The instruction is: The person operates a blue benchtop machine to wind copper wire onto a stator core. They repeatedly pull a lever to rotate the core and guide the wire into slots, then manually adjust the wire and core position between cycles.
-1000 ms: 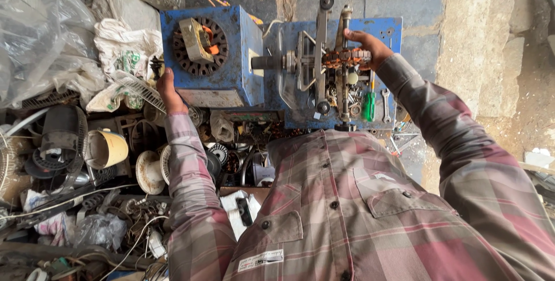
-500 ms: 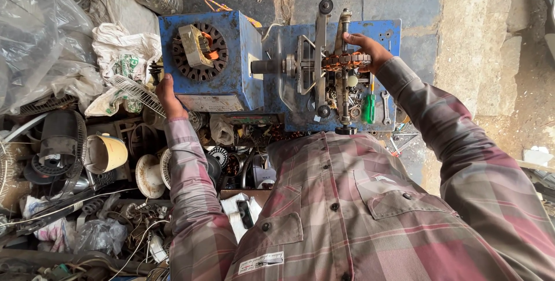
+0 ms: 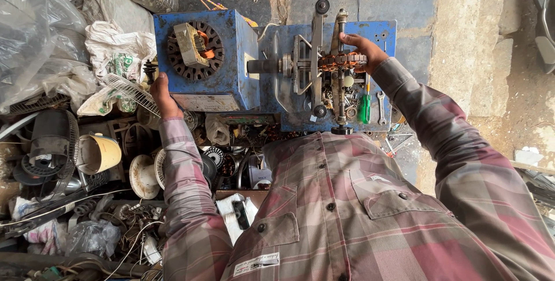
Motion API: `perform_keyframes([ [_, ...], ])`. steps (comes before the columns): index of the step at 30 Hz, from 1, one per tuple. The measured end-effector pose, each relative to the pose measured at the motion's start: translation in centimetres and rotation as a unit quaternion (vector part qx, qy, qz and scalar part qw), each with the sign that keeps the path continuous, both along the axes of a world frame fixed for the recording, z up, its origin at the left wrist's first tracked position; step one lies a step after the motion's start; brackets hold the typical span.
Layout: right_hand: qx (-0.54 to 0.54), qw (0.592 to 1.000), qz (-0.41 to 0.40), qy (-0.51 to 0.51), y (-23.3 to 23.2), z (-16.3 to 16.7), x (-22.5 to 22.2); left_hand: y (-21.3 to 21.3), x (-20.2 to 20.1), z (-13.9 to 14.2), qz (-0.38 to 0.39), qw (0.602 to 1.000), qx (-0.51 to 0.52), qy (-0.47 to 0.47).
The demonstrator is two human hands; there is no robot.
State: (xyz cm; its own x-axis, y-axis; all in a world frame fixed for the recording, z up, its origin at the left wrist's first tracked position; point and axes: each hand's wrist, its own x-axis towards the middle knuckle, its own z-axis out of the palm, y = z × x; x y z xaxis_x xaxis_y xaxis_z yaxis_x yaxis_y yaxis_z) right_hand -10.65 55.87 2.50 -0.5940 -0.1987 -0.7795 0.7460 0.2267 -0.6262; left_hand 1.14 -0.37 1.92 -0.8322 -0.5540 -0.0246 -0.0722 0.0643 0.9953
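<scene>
The right hand (image 3: 363,50) closes its fingers around the copper-wound coil former (image 3: 342,60) on the shaft of the blue winding machine (image 3: 300,55), at about 1 o'clock in view. The left hand (image 3: 163,95) sits at 10 o'clock against the left edge of the machine's blue box (image 3: 231,38); whether it grips anything I cannot tell. A dark stator ring (image 3: 195,50) lies on top of that box. A green-handled screwdriver (image 3: 365,107) lies just below the former.
</scene>
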Motion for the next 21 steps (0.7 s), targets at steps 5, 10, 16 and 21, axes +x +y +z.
perform_keyframes([
  [5,0.011,1.0,-0.009,0.0,-0.14,-0.09,0.0,0.01,0.11,0.16,0.002,0.999,-0.028,-0.019],
  [10,0.014,1.0,-0.009,-0.005,-0.16,-0.35,0.04,-0.08,0.18,0.03,-0.003,1.0,-0.02,-0.009],
  [16,0.008,1.0,-0.009,-0.005,-0.16,-0.41,-0.09,-0.16,0.17,-0.13,0.003,0.999,-0.032,-0.013],
  [21,0.006,1.0,-0.003,-0.003,-0.07,-0.37,-0.07,-0.15,0.13,-0.27,0.003,1.0,-0.014,-0.006],
])
